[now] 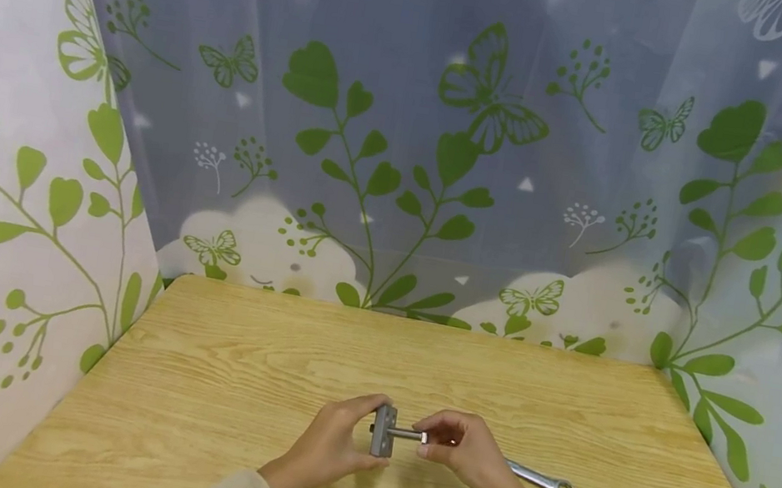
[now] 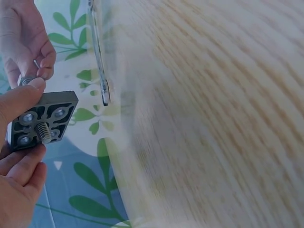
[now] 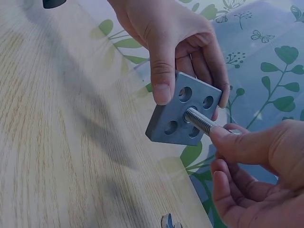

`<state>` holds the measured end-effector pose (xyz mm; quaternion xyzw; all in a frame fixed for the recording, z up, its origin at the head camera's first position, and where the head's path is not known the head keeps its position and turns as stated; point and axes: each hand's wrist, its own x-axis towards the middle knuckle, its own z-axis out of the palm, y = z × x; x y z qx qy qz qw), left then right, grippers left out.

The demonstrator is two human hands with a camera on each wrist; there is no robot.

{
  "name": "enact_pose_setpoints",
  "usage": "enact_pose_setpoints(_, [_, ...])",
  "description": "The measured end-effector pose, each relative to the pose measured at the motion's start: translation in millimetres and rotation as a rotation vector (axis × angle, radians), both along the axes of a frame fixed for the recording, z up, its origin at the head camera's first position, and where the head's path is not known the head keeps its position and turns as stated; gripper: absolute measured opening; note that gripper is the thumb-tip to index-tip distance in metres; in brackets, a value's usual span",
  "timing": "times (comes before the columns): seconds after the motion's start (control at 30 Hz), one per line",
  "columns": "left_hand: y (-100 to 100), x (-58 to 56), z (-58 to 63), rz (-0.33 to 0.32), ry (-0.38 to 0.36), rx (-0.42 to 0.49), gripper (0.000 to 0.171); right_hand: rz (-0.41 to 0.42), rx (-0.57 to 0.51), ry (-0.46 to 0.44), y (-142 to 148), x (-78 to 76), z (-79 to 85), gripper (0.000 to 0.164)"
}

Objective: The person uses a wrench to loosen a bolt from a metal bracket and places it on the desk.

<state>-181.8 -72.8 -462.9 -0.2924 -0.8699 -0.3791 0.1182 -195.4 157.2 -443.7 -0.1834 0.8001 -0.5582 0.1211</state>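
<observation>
My left hand [image 1: 334, 436] grips a square grey metal plate [image 3: 183, 110] by its opposite edges, thumb on one side and fingers on the other. The plate has holes near its corners. A threaded bolt [image 1: 406, 433] runs through its centre, and the bolt's threaded tip [image 2: 44, 133] pokes out of the ribbed back face in the left wrist view. With thumb and fingers, my right hand [image 1: 468, 455] pinches the bolt's head end, which the fingers partly cover. Both hands hold the pieces above the table.
A combination wrench [image 1: 541, 480] lies on the wooden table [image 1: 252, 358], just right of my right hand and partly hidden by it. Curtains [image 1: 375, 149] with printed leaves and butterflies hang behind the table and at both sides.
</observation>
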Motion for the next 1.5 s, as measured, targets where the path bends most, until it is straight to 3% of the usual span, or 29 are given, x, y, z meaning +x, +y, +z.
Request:
enact_pose_setpoints(0.27, [1.0,-0.5,1.4,0.005,0.003,0.000,0.068,0.006,-0.005,0.008,0.1,-1.3,-1.2,0.025])
enact_pose_setpoints(0.53, [1.8,0.2,1.0,0.008,0.001,-0.010,0.070,0.075,0.011,-0.198,2.3,0.3,-2.5,0.048])
enact_pose_setpoints(0.7, [2.7,-0.1,0.7,0.002,0.009,-0.004,0.070,0.050,-0.004,-0.257,0.9,0.5,-2.1,0.063])
enact_pose_setpoints(0.8, [2.6,-0.2,0.7,0.001,0.004,0.000,0.070,0.049,0.002,-0.241,1.1,-0.4,-2.5,0.055])
enact_pose_setpoints(0.97, [2.4,0.2,0.7,0.005,-0.003,0.000,0.069,0.027,-0.009,-0.083,1.9,-1.5,-5.0,0.023])
enact_pose_setpoints(1.13, [2.9,0.3,0.8,0.005,0.007,0.005,0.068,-0.001,-0.048,-0.002,0.8,-1.5,-5.2,0.024])
enact_pose_setpoints(1.33, [2.7,0.8,1.9,0.005,0.006,0.008,0.069,-0.002,-0.011,-0.024,-0.1,0.0,-1.5,0.032])
enact_pose_setpoints(1.5, [2.2,1.0,1.2,0.000,0.002,0.009,0.069,0.046,0.029,-0.130,0.7,0.7,-3.5,0.042])
